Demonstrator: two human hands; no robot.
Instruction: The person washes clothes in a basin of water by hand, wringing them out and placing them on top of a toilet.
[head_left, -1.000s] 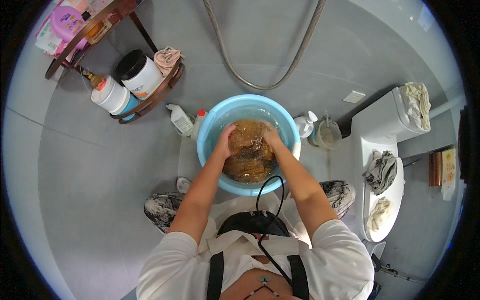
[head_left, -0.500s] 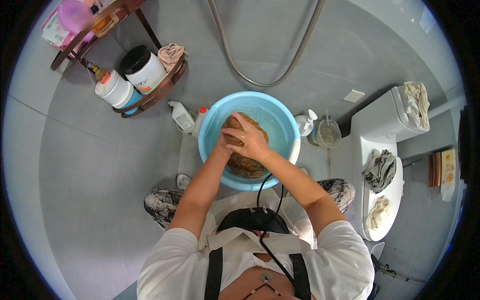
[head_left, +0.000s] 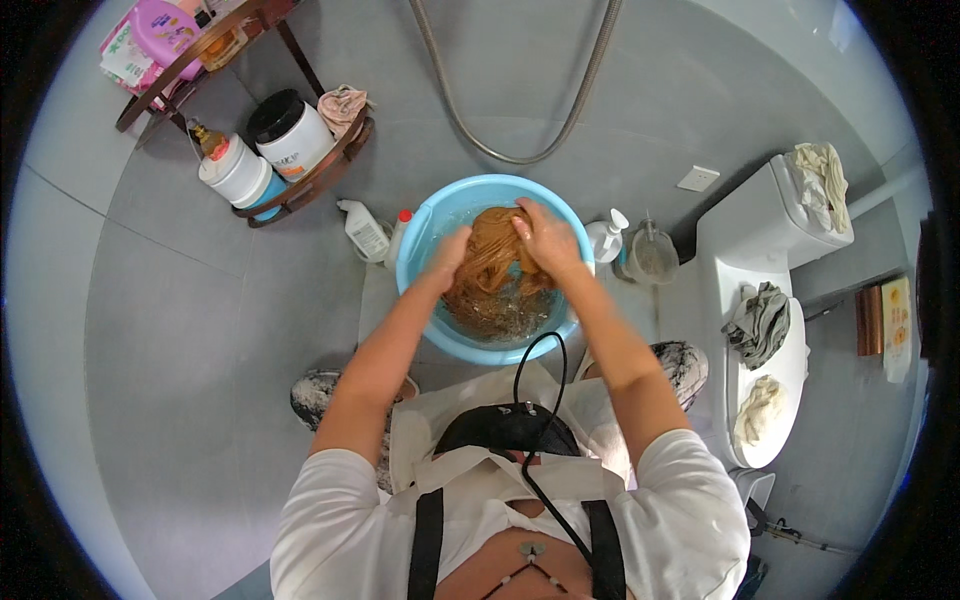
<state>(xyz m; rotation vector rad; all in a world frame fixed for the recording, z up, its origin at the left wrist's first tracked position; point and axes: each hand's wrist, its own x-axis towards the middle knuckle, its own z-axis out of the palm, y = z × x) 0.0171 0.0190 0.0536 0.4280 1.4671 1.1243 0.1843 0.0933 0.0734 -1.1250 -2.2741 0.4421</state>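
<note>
A light-blue basin (head_left: 470, 352) of water stands on the floor in front of me. Wet brown cloth (head_left: 492, 250) is bunched in it, its upper part lifted and spread between my hands, the lower part lying in the rippling water. My left hand (head_left: 449, 256) grips the cloth's left side, though its fingertips are partly hidden. On the right, my right hand (head_left: 545, 238) holds the cloth's upper right edge, the thumb and fingers closed on it. Both wrists hang over the basin.
Left of the basin stand a white bottle (head_left: 363, 232) and a red-capped bottle (head_left: 398, 238). At right are a pump bottle (head_left: 606, 238), a clear container (head_left: 652, 258) and a toilet (head_left: 722, 300) with cloths on it. A corner shelf (head_left: 325, 170) holds tubs; a shower hose (head_left: 583, 90) hangs ahead.
My hands were together on top of the bunched brown cloth. They have moved apart to its two sides, and the cloth is now spread between them, with the water stirred.
</note>
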